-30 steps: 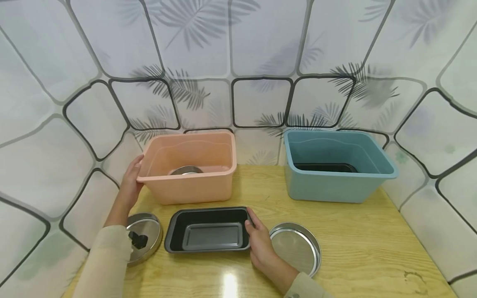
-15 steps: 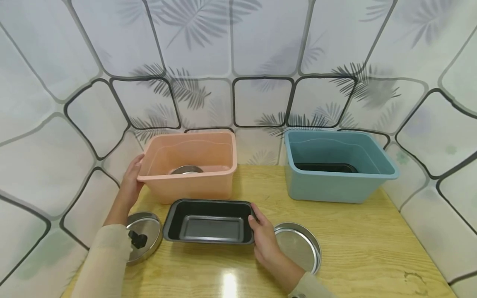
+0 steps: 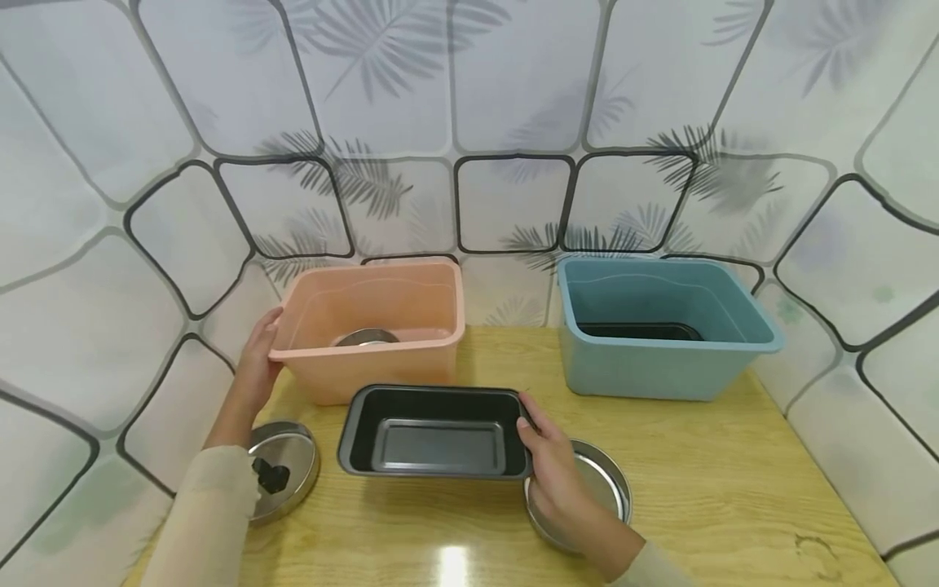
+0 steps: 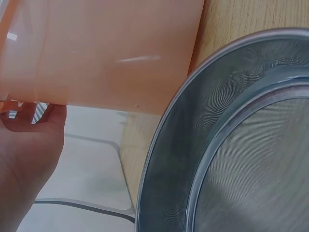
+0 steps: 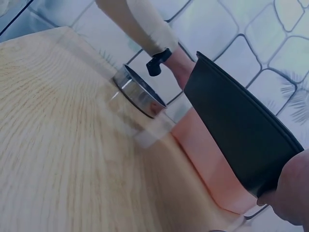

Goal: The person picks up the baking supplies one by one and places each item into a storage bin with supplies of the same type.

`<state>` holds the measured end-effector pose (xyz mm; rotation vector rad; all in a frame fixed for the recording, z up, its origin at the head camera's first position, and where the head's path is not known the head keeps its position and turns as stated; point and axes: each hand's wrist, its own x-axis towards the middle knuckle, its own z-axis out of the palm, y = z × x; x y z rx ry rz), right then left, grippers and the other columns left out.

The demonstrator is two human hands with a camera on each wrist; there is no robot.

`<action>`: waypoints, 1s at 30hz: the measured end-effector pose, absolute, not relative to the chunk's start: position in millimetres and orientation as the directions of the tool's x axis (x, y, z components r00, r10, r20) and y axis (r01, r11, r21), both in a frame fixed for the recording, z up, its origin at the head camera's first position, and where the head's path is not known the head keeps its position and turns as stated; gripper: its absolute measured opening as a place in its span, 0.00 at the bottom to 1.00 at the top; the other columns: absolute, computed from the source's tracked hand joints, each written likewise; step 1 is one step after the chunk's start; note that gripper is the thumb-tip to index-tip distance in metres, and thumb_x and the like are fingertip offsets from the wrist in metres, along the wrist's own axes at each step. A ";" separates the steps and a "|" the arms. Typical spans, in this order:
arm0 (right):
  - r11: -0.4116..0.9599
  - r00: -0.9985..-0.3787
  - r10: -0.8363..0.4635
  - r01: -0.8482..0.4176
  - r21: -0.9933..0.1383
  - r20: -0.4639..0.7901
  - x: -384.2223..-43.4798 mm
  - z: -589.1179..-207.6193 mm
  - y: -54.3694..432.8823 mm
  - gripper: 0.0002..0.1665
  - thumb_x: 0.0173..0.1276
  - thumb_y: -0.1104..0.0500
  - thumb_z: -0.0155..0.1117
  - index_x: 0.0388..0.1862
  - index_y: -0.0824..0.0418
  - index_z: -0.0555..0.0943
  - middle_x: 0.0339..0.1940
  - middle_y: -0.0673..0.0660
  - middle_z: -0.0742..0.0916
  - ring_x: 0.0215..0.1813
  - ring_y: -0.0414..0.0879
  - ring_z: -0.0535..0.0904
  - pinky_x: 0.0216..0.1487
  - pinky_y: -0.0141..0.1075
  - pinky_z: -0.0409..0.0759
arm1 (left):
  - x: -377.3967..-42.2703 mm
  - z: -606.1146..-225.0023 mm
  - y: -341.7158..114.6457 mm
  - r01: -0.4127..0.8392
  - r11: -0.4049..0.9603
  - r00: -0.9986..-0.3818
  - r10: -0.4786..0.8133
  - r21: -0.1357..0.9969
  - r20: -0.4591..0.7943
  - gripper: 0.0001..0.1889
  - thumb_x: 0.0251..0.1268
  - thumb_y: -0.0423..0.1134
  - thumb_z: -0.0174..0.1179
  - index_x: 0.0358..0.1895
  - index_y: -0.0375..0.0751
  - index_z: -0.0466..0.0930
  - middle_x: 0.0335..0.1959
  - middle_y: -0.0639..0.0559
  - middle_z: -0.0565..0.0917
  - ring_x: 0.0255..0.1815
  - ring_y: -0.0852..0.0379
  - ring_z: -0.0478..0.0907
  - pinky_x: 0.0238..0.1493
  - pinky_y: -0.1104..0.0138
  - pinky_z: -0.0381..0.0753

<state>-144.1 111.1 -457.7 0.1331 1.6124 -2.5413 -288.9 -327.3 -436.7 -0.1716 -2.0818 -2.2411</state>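
My right hand [image 3: 561,477] grips the right end of a dark loaf pan [image 3: 440,447], thumb over the rim. In the right wrist view, the loaf pan [image 5: 231,121] is raised above the table, its underside showing. My left hand [image 3: 257,367] holds the left rim of a pink plastic bin [image 3: 374,375]; the left wrist view has its fingers curled at the bin's edge. Below that forearm lies a round metal sieve [image 4: 251,169] with fine mesh, partly hidden by the sleeve in the head view. Another round metal-rimmed piece [image 3: 609,489] lies under my right forearm.
A blue plastic bin [image 3: 645,371] stands at the back right with a black pan [image 3: 638,331] inside. Within the pink bin sits a round metal piece [image 3: 367,336]. Patterned curtain [image 3: 513,204] closes off the back and sides of the wooden table [image 3: 704,481].
The loaf pan in my right hand has come up off the table and shifted right, tilting a little. My left hand stays on the pink bin's rim.
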 end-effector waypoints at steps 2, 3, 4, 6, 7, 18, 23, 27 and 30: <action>-0.415 -0.987 -0.067 0.159 -0.896 -0.145 -141.3 -451.2 118.7 0.31 0.83 0.62 0.44 0.82 0.55 0.57 0.81 0.59 0.62 0.70 0.52 0.73 0.56 0.35 0.82 | -288.8 -436.6 -326.9 0.130 -0.078 -0.991 0.017 0.988 0.132 0.29 0.84 0.52 0.36 0.81 0.51 0.48 0.78 0.46 0.55 0.70 0.58 0.63 0.61 0.75 0.70; -0.405 -0.987 -0.067 0.160 -0.900 -0.145 -140.1 -448.1 122.6 0.31 0.83 0.61 0.44 0.82 0.55 0.57 0.80 0.59 0.63 0.69 0.52 0.73 0.55 0.34 0.83 | -288.5 -436.5 -326.5 0.132 -0.084 -0.991 0.017 0.988 0.134 0.29 0.84 0.52 0.36 0.82 0.51 0.47 0.78 0.45 0.54 0.69 0.59 0.63 0.61 0.75 0.70; -0.403 -0.987 -0.072 0.162 -0.901 -0.145 -138.9 -444.8 126.5 0.31 0.83 0.61 0.44 0.82 0.55 0.56 0.80 0.60 0.63 0.69 0.52 0.74 0.56 0.34 0.83 | -288.3 -436.5 -326.4 0.134 -0.083 -0.991 0.018 0.988 0.136 0.29 0.85 0.52 0.36 0.82 0.50 0.47 0.79 0.45 0.53 0.69 0.59 0.64 0.61 0.75 0.70; -0.399 -0.986 -0.084 0.167 -0.902 -0.145 -136.6 -438.9 135.0 0.31 0.84 0.60 0.43 0.82 0.54 0.55 0.80 0.60 0.62 0.70 0.53 0.73 0.57 0.34 0.82 | -288.4 -436.4 -326.0 0.136 -0.077 -0.990 0.017 0.988 0.137 0.29 0.85 0.52 0.35 0.82 0.50 0.47 0.79 0.45 0.53 0.68 0.60 0.64 0.60 0.76 0.70; -0.396 -0.985 -0.093 0.171 -0.902 -0.146 -135.7 -436.2 139.3 0.31 0.84 0.60 0.42 0.83 0.54 0.54 0.81 0.60 0.62 0.71 0.54 0.72 0.57 0.35 0.82 | -288.7 -436.4 -325.6 0.137 -0.080 -0.990 0.019 0.987 0.139 0.29 0.85 0.51 0.35 0.82 0.50 0.47 0.79 0.44 0.53 0.68 0.60 0.64 0.60 0.76 0.70; -0.371 -0.986 -0.098 0.160 -0.915 -0.133 -137.2 -416.8 177.4 0.33 0.85 0.58 0.40 0.84 0.51 0.48 0.84 0.56 0.52 0.80 0.50 0.57 0.66 0.34 0.74 | -286.5 -437.3 -328.3 0.145 -0.090 -0.989 0.021 0.985 0.148 0.29 0.84 0.52 0.36 0.81 0.51 0.49 0.77 0.45 0.55 0.64 0.65 0.67 0.58 0.76 0.71; -0.342 -0.990 -0.099 0.133 -0.930 -0.105 -137.9 -403.7 195.8 0.34 0.86 0.55 0.41 0.85 0.49 0.45 0.84 0.56 0.51 0.82 0.50 0.53 0.66 0.33 0.75 | -288.5 -437.2 -327.1 0.149 -0.081 -0.988 0.018 0.986 0.151 0.29 0.84 0.52 0.37 0.81 0.49 0.49 0.76 0.44 0.56 0.64 0.63 0.67 0.57 0.76 0.72; -0.323 -0.992 -0.095 0.110 -0.940 -0.083 -138.1 -394.5 210.3 0.35 0.85 0.52 0.42 0.85 0.48 0.44 0.85 0.56 0.49 0.83 0.52 0.49 0.63 0.31 0.77 | -289.9 -436.2 -327.4 0.140 -0.056 -0.990 0.019 0.989 0.142 0.30 0.84 0.53 0.37 0.81 0.50 0.49 0.77 0.43 0.56 0.67 0.58 0.66 0.58 0.76 0.72; -0.301 -0.994 -0.076 0.099 -0.948 -0.080 -138.2 -388.4 219.6 0.36 0.84 0.50 0.43 0.85 0.48 0.44 0.85 0.57 0.47 0.82 0.51 0.50 0.61 0.28 0.78 | -290.4 -435.0 -327.7 0.125 -0.049 -0.992 0.015 0.991 0.126 0.30 0.84 0.54 0.36 0.82 0.51 0.49 0.77 0.44 0.55 0.69 0.57 0.63 0.59 0.76 0.71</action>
